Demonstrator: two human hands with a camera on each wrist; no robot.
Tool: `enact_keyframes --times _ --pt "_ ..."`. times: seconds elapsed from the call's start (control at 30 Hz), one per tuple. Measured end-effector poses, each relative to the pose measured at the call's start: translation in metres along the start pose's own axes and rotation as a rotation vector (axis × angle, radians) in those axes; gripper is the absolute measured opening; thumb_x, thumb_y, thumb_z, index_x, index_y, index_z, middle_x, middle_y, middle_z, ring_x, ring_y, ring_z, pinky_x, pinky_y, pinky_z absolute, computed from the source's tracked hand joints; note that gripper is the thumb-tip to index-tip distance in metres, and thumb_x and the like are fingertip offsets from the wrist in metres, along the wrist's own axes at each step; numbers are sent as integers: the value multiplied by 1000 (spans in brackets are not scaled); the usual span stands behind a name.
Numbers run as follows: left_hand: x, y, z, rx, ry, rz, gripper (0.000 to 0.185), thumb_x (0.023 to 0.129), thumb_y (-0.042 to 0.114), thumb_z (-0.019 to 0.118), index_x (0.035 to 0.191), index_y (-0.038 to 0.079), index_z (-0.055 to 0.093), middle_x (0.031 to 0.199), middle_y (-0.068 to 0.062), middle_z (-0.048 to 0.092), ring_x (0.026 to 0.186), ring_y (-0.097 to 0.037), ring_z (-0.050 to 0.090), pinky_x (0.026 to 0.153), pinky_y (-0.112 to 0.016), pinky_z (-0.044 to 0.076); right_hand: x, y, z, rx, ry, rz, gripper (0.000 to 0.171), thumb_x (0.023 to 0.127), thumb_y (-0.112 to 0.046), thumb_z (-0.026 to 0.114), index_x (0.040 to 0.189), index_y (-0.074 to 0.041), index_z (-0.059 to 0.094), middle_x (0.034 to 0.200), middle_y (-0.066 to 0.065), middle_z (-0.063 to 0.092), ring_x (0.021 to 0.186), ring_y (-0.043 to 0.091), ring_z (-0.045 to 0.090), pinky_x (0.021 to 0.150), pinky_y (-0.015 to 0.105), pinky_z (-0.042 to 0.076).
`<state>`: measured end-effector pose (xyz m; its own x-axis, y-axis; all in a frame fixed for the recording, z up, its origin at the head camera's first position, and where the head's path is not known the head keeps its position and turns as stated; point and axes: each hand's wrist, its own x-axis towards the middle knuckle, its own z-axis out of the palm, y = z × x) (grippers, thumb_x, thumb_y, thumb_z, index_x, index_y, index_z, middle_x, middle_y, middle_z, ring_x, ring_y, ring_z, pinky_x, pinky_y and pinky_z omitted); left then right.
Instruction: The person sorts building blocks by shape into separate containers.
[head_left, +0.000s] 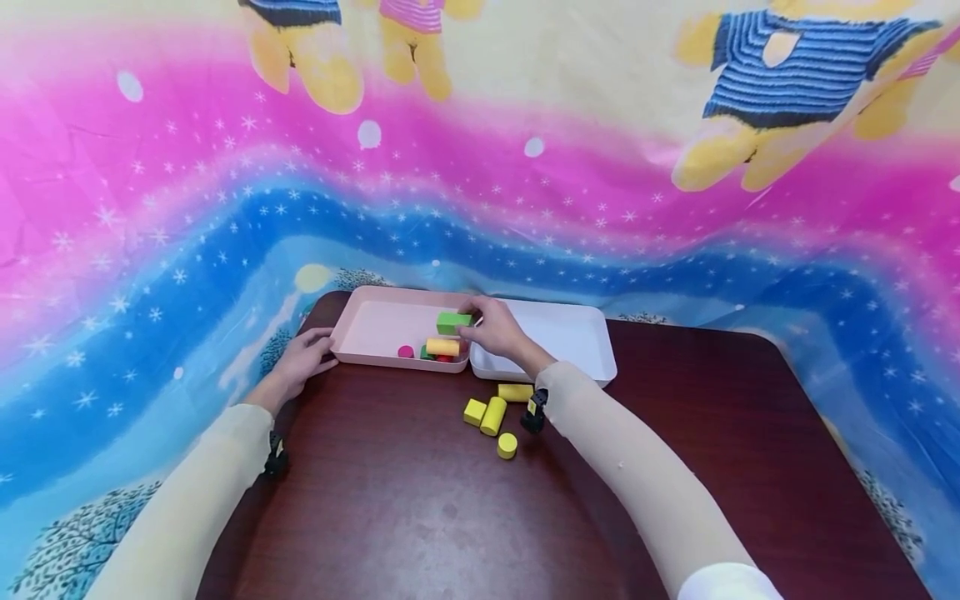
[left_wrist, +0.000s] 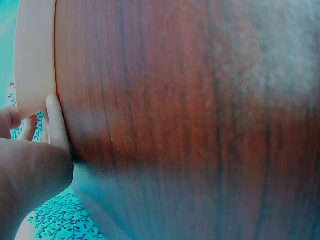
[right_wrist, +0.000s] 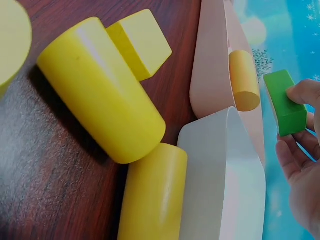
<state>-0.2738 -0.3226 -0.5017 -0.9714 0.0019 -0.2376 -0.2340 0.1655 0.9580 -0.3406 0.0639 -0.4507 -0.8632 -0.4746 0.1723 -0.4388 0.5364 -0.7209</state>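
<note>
The right hand point(head_left: 498, 329) pinches a green block point(head_left: 453, 322) between thumb and fingers point(right_wrist: 300, 92) and holds it over the right end of the pink tray point(head_left: 375, 327), above the pieces already in there. Those are a yellow cylinder point(head_left: 442, 347) lying on its side, a pink piece point(head_left: 406, 352), and bits of red and green half hidden beneath the cylinder.

The sorting looks roughly half done. Four yellow pieces wait on the desk point(head_left: 420, 500) just in front of the trays: a small cube point(head_left: 474, 411), two cylinders lying down point(head_left: 493, 415) point(head_left: 515, 392) and a short one standing on end point(head_left: 507, 445). The white tray point(head_left: 570, 333) shows nothing inside.

The green block is an oblong, its long axis about level and running left to right across the head view, one end in the grip and the other pointing toward the pink tray's middle.

The left hand point(head_left: 303, 360) rests against the pink tray's left edge with its fingers relaxed and fairly straight, touching the rim.
</note>
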Motion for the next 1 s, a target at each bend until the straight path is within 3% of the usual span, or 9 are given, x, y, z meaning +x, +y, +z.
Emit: enact_keyframes --times 0.27,0.63,1.0 --pt "6 -3 -4 -7 0 5 56 116 29 43 166 6 31 166 -26 33 152 -39 38 111 -43 50 -3 5 0 -17 -1 8 22 99 -21 76 117 -11 71 111 2 67 99 19 65 86 36 60" --pt "5 -4 -1 -11 19 -22 56 116 29 42 166 6 30 165 -25 35 151 -38 39 114 -45 48 -1 0 6 -21 16 17 22 98 -20 77 115 -8 71 109 6 68 96 21 64 83 35 59" --pt "-13 21 7 -40 -9 -62 55 116 19 42 166 0 28 164 -31 32 151 -44 38 117 -52 42 -1 0 7 8 12 2 29 99 -18 75 123 -2 71 113 10 70 102 23 66 90 37 59"
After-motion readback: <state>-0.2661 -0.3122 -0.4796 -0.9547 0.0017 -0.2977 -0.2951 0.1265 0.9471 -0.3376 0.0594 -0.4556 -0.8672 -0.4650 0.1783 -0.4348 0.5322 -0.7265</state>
